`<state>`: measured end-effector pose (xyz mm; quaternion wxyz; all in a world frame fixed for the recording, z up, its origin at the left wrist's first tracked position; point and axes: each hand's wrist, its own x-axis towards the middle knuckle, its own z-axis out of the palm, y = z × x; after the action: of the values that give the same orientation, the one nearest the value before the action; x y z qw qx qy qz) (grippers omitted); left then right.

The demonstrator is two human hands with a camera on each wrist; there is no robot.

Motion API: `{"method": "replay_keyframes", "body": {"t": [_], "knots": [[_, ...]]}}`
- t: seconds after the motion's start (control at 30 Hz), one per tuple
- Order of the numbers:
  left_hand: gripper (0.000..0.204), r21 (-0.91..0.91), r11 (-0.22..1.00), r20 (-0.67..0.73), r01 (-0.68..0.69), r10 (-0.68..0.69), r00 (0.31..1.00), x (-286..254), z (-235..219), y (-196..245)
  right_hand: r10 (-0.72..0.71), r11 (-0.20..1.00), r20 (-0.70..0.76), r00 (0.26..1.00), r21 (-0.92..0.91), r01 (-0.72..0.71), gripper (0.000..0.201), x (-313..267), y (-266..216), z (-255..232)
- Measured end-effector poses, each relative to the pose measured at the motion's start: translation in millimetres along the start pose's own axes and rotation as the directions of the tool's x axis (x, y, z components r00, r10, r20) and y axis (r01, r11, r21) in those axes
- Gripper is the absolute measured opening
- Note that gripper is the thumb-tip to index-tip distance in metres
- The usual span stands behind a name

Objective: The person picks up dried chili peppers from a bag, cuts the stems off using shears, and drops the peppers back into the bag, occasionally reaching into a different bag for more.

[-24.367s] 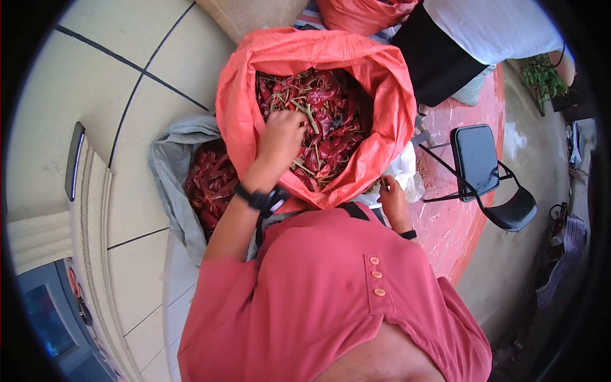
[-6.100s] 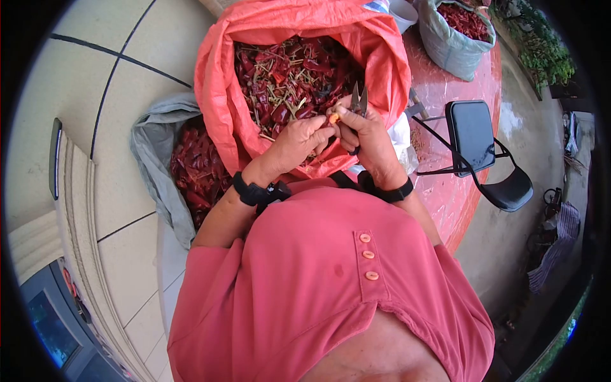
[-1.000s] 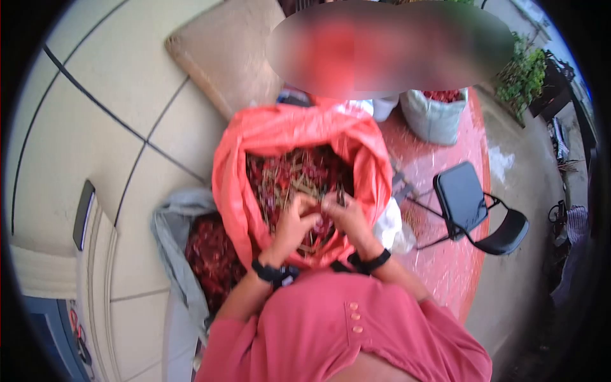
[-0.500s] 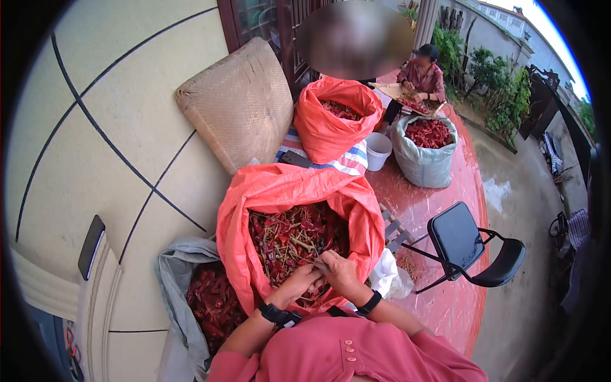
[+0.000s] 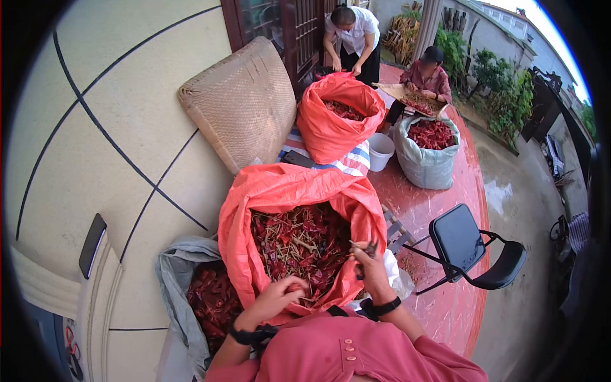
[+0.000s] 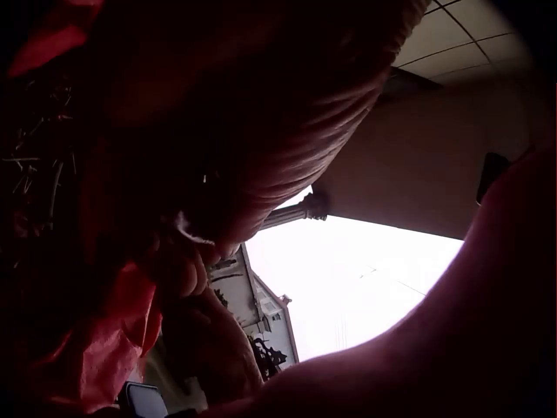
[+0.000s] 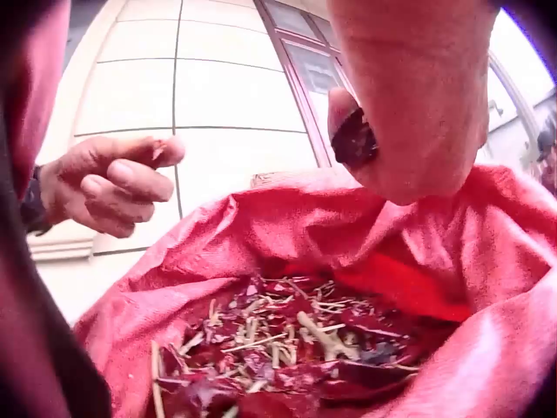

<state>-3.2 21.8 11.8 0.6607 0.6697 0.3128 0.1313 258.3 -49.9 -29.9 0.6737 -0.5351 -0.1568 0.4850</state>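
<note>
In the head view a red woven sack (image 5: 299, 184), its mouth folded wide, holds dried red chilies (image 5: 299, 254) mixed with cut stems. Over its near left rim is my left hand (image 5: 279, 298), fingers curled with a dried chili (image 5: 294, 288) at the fingertips. The right wrist view also shows this left hand (image 7: 113, 187), with a small red bit at its thumb. At the right rim, my right hand (image 5: 374, 272) grips small snips (image 5: 372, 247), blades upward, and a pale stem shows at its fingertips. The left wrist view is mostly dark.
At left a grey sack (image 5: 172, 280) holds more chilies. Behind stand another red sack (image 5: 331, 127), a white bucket (image 5: 380, 153) and a pale green sack (image 5: 426, 167). A folding chair (image 5: 457, 239) is at right. Two people work at the back, one with a woven tray (image 5: 398, 94).
My hands, together over the sack half a second ago, are now apart: left towards the near left rim, right towards the right rim. Since one second ago, the head view has tilted up.
</note>
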Motion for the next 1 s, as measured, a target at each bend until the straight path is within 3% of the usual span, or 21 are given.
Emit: {"method": "replay_keyframes", "body": {"t": [0.03,0.07,0.1,0.17,0.27,0.37,0.4,0.47,0.5,0.53,0.6,0.63,0.7,0.77,0.8,0.9,1.0], "knots": [[0.02,0.065,0.997,-0.098,-0.03,0.037,0.995,-14,-11,2,-0.074,0.988,-0.045,0.996,-0.136,0.067,0.011,-5,0,-14],[0.02,0.07,0.997,-0.208,0.041,-0.026,0.978,-27,-24,-2,-0.157,0.98,-0.154,0.975,-0.149,0.135,0.01,-10,0,-22],[0.02,0.068,0.991,-0.315,0.112,-0.085,0.945,-40,-38,-7,-0.206,0.96,-0.22,0.954,-0.232,0.154,0.009,-12,7,-39],[0.015,0.239,0.951,-0.536,0.196,-0.04,0.843,-57,-57,-28,-0.332,0.918,-0.281,0.9,-0.315,0.24,0.012,-6,40,-81],[0.016,0.542,0.744,-0.649,0.391,0.076,0.757,-69,-80,-82,-0.234,0.933,-0.408,0.882,-0.351,0.085,0.017,-3,95,-133],[0.012,0.473,0.714,-0.694,0.517,-0.06,0.717,-71,-91,-118,-0.08,0.906,-0.427,0.901,-0.408,-0.114,0.02,-5,131,-153],[0.015,0.56,0.625,-0.711,0.545,0.025,0.702,-70,-96,-138,-0.01,0.902,-0.437,0.9,-0.391,-0.18,0.023,-4,143,-158],[0.018,0.564,0.592,-0.725,0.575,0.022,0.688,-71,-102,-159,0.096,0.887,-0.41,0.907,-0.379,-0.266,0.026,-3,157,-164],[0.019,0.566,0.575,-0.732,0.591,0.021,0.681,-70,-102,-155,0.15,0.876,-0.395,0.906,-0.372,-0.308,0.027,-4,157,-160],[0.02,0.607,0.493,-0.733,0.624,0.044,0.679,-70,-100,-152,0.224,0.849,-0.383,0.896,-0.374,-0.372,0.032,-7,154,-157],[0.022,0.668,0.315,-0.729,0.674,0.091,0.679,-67,-95,-134,0.235,0.819,-0.398,0.887,-0.41,-0.401,0.033,-8,155,-157],[0.024,0.692,0.361,-0.718,0.626,0.248,0.65,-62,-93,-119,0.241,0.802,-0.407,0.881,-0.428,-0.417,0.033,-9,156,-158],[0.027,0.744,0.425,-0.666,0.515,0.531,0.525,-45,-86,-77,0.119,0.858,-0.429,0.896,-0.41,-0.31,0.032,-10,160,-162],[0.027,0.845,0.408,-0.534,0.346,0.68,0.502,-26,-63,-25,0.074,0.887,-0.428,0.901,-0.385,-0.256,0.03,-13,159,-163],[0.026,0.87,0.35,-0.492,0.346,0.666,0.561,-17,-61,-29,0.088,0.894,-0.417,0.905,-0.367,-0.256,0.03,-17,147,-155],[0.022,0.828,0.387,-0.561,0.406,0.591,0.58,5,-66,-56,0.105,0.922,-0.407,0.907,-0.301,-0.242,0.027,-18,133,-145],[0.014,0.736,0.403,-0.673,0.544,0.523,0.523,-6,-84,-74,0.1,0.944,-0.418,0.903,-0.245,-0.219,0.025,-22,122,-143]]}}
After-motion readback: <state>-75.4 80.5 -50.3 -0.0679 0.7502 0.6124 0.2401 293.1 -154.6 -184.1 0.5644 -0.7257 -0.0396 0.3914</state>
